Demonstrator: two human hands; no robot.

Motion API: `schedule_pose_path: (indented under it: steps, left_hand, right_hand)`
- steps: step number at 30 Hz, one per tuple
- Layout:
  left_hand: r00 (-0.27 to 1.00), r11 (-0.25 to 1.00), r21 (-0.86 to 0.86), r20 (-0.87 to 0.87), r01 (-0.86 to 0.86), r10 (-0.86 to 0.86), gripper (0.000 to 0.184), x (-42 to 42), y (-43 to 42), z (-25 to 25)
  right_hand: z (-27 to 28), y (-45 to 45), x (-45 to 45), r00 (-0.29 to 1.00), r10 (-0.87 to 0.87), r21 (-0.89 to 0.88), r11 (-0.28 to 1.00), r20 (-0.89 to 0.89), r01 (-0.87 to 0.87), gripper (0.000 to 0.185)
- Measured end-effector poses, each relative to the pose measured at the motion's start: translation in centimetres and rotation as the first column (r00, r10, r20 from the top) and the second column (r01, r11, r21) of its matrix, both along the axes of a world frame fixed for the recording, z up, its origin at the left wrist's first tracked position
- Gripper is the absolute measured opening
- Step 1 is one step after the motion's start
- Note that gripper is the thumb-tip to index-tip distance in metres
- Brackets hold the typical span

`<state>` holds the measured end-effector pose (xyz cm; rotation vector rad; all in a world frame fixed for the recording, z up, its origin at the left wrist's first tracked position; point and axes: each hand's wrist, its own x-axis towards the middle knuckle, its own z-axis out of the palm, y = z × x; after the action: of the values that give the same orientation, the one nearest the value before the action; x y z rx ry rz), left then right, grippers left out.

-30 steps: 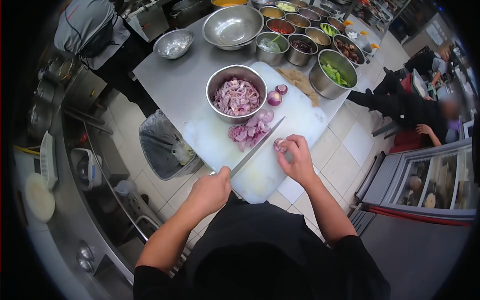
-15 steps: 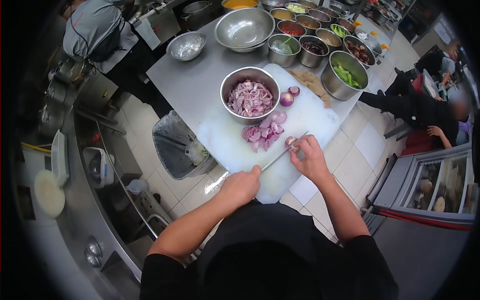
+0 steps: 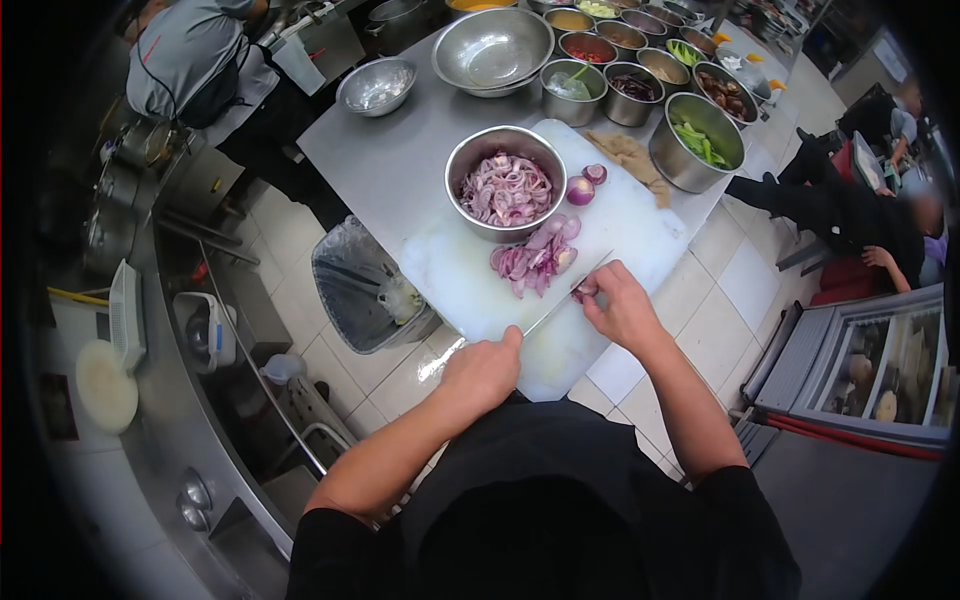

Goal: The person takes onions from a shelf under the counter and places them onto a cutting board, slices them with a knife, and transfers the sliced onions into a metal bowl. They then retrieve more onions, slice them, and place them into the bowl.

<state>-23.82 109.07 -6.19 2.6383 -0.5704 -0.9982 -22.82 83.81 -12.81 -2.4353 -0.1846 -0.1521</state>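
Note:
My left hand (image 3: 483,372) is wrapped round the handle of a knife (image 3: 556,309), whose blade slants up and right across the white cutting board (image 3: 455,270). My right hand (image 3: 621,305) pinches a small piece of red onion (image 3: 584,291) against the board, right by the blade. Just beyond the blade lies a loose pile of sliced red onion (image 3: 533,262). Behind it stands a steel pot (image 3: 453,201) filled with more onion slices (image 3: 506,190). Two uncut red onions (image 3: 580,190) rest on the board to the right of the pot.
Steel pots of ingredients, one with cut green vegetables (image 3: 700,145), crowd the table's far right. Steel bowls (image 3: 376,87) stand at the back, and a brown cloth (image 3: 632,160) lies beside the board. A lined bin (image 3: 352,290) is below left. People stand left (image 3: 190,60) and sit right.
The onion piece under my right hand looks smaller, and a cut piece now shows at the right side of the pile. My view has shifted slightly.

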Motion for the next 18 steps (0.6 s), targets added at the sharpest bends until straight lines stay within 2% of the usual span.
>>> schedule_pose_path:
  steps: [4,7,10,13,16,18]
  left_hand:
    - [1.0,0.999,0.038,-0.001,0.027,-0.027,0.02,-0.5,0.8,0.0]
    - [0.998,0.999,-0.02,0.055,0.032,-0.031,0.02,0.9,0.3,-1.5]
    - [0.999,0.999,0.009,0.021,0.044,-0.044,0.021,0.2,0.6,1.5]
    - [0.999,0.999,-0.045,0.031,0.025,-0.024,0.024,0.9,0.3,-2.1]
    - [0.998,0.999,0.004,0.033,0.051,-0.051,0.023,1.4,0.2,1.2]
    - [0.998,0.998,0.028,-0.016,0.057,-0.056,0.024,1.1,0.2,0.2]
  right_hand:
    - [-0.4,0.1,-0.3,0.999,-0.052,0.013,0.999,0.01,0.052,0.016]
    - [-1.1,0.3,-0.4,0.997,-0.075,0.035,0.997,0.032,0.074,0.015]
    - [-0.9,0.1,-0.5,0.995,-0.103,0.038,0.994,0.01,0.103,0.014]
    - [-1.1,0.4,-0.6,0.995,-0.091,0.041,0.995,0.029,0.089,0.014]
    - [-1.3,0.0,-0.6,0.994,-0.092,0.028,0.995,0.05,0.091,0.015]
    - [-1.2,0.1,-0.8,0.994,-0.104,0.006,0.995,0.035,0.104,0.016]
